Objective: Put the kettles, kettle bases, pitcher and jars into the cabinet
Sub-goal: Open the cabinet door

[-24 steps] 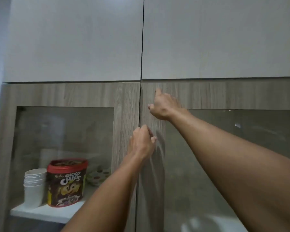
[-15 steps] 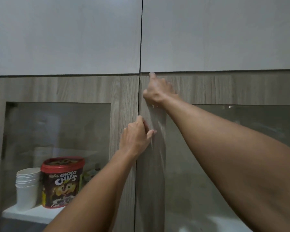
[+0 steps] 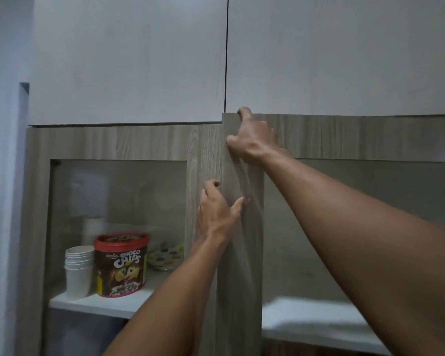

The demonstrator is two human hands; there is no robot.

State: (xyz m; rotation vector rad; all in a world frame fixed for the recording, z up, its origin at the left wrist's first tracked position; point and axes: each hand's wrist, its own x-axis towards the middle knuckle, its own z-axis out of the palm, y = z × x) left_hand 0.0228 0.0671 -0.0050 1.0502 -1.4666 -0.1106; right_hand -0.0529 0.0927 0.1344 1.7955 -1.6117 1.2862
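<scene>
The person stood close to a tall cabinet [image 3: 118, 142] with wood-grain doors and glass panes, both bare arms stretched up to it. The right hand [image 3: 252, 140] was at the top corner of the right-hand door [image 3: 344, 134], its fingers curled over the door's upper edge and hooked there, the thumb low against the door's inner side. That door stood slightly proud of the left-hand door [image 3: 165, 140], its top corner overlapping the pale upper cupboard fronts [image 3: 129, 60] above. The left hand [image 3: 216, 211] was lower on the same door's inner stile, fingers bent round the edge where the two doors met and the thumb pressed flat on the front face. Behind the left pane, on a white shelf [image 3: 93, 303], stood a stack of white paper cups [image 3: 79, 271], a red-lidded Choco Chips tub [image 3: 121, 264] just beside it, and a dotted plate [image 3: 168, 258] further back. No kettle, base, pitcher or jar showed anywhere; I couldn't tell where they were.
</scene>
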